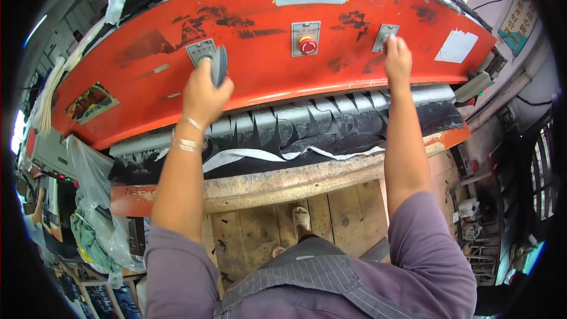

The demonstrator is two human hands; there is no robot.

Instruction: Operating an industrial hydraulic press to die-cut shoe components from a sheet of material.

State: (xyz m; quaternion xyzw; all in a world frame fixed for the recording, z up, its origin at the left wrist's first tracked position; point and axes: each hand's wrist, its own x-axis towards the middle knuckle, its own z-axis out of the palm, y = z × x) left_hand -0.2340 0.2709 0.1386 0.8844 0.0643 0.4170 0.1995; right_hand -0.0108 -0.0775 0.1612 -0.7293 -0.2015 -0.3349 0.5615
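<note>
Both of my arms reach up to the orange-red front panel (260, 59) of a large machine. My left hand (204, 95) is closed around a few thin, dark grey cut pieces (220, 66), rounded at the top. It rests against the left metal button plate (194, 54); its button is hidden behind the fingers. My right hand (398, 62) is curled into a loose fist at the right button plate (387, 31), covering the button there. I see nothing held in it. Below the panel lies black sheet material (260, 133) with curved cut-outs and a white torn edge (236, 156).
A red emergency stop button (307, 45) sits between my hands. The machine's worn front ledge (283, 184) runs above a plank floor (348, 212), where my sandalled foot (301, 217) stands. Clear plastic sheeting (94, 183) hangs on the left. Tools stand on a rack (475, 230) at right.
</note>
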